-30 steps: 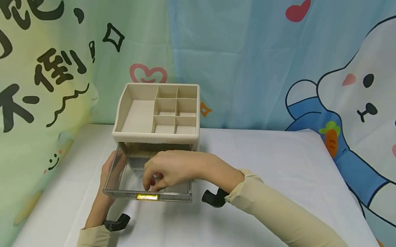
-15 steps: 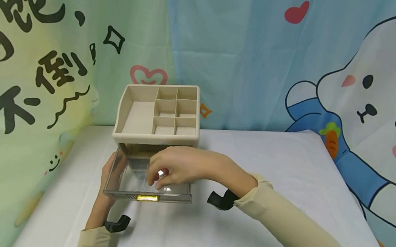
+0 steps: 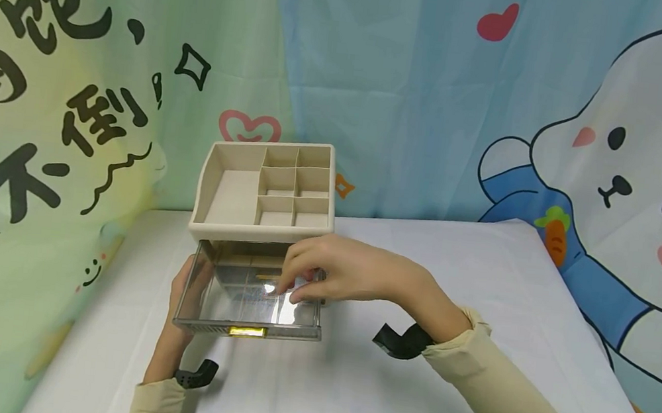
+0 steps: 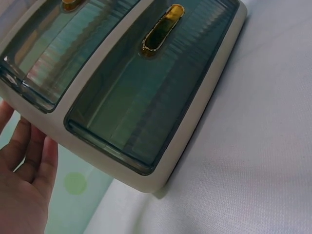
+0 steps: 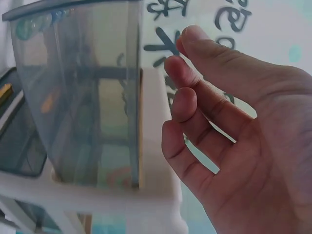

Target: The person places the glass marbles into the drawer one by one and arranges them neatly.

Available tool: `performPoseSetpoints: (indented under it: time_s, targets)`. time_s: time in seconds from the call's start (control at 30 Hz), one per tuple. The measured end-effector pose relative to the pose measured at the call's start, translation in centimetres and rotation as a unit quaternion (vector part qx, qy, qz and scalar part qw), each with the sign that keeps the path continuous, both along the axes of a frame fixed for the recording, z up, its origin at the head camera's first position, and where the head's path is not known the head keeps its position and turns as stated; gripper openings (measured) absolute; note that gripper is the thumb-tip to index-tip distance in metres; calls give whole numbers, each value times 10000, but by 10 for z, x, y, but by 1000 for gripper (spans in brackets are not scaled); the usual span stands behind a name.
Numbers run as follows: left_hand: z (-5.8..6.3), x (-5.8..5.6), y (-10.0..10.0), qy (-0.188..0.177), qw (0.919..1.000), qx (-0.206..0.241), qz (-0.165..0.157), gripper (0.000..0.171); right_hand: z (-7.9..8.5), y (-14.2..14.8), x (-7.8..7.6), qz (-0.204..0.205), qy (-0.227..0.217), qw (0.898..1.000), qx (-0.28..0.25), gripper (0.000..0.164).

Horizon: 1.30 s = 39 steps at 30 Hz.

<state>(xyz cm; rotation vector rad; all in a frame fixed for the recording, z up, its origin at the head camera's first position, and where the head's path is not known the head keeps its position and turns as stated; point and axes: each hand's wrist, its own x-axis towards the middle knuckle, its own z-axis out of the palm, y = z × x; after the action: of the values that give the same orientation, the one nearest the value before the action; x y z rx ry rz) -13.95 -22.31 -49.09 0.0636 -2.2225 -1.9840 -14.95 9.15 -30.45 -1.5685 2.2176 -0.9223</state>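
A beige desktop organizer (image 3: 259, 233) stands on the table with its clear top drawer (image 3: 319, 334) pulled out; the drawer has a gold handle (image 3: 247, 332). My right hand (image 3: 348, 271) hovers over the drawer's right side, fingers loosely bent and nothing held. In the right wrist view, the same hand (image 5: 239, 126) is apart from the drawer wall (image 5: 92, 97). At the organizer's left side is my left hand (image 3: 180, 295), partly seen through the clear drawer. In the left wrist view, its fingers (image 4: 34, 151) rest against the organizer's side (image 4: 92, 153).
The organizer's top has one large compartment (image 3: 231, 190) and several small ones (image 3: 278, 181). Closed translucent drawer fronts (image 4: 141, 92) with gold handles show in the left wrist view. A white cloth (image 3: 451, 264) covers the table; a printed curtain (image 3: 380, 71) hangs behind.
My right hand has risen from near the drawer's front and moved back and to the right. My left hand and the organizer have stayed in place.
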Motion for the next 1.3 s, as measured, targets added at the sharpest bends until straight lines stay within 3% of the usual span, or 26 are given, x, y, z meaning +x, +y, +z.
performPoseSetpoints:
  time_s: [0.2,0.5,0.73,1.0,1.3]
  targets:
    - [-1,0,0,76,9999,65,-38,41,-2,32,-1,-366,-194,9985,-348,14]
    - [-6,-1,-2,145,9998,124,-98,42,-8,72,0,-1159,-107,9911,-640,17]
    - [-3,1,0,79,9998,195,-72,42,-22,95,3,-1652,-219,9834,-722,21]
    - [-1,2,2,79,9997,204,-105,42,-45,121,11,-2584,-349,9639,-534,20]
    - [6,5,4,72,9996,274,-96,42,-90,146,23,-3526,-350,9331,-615,17]
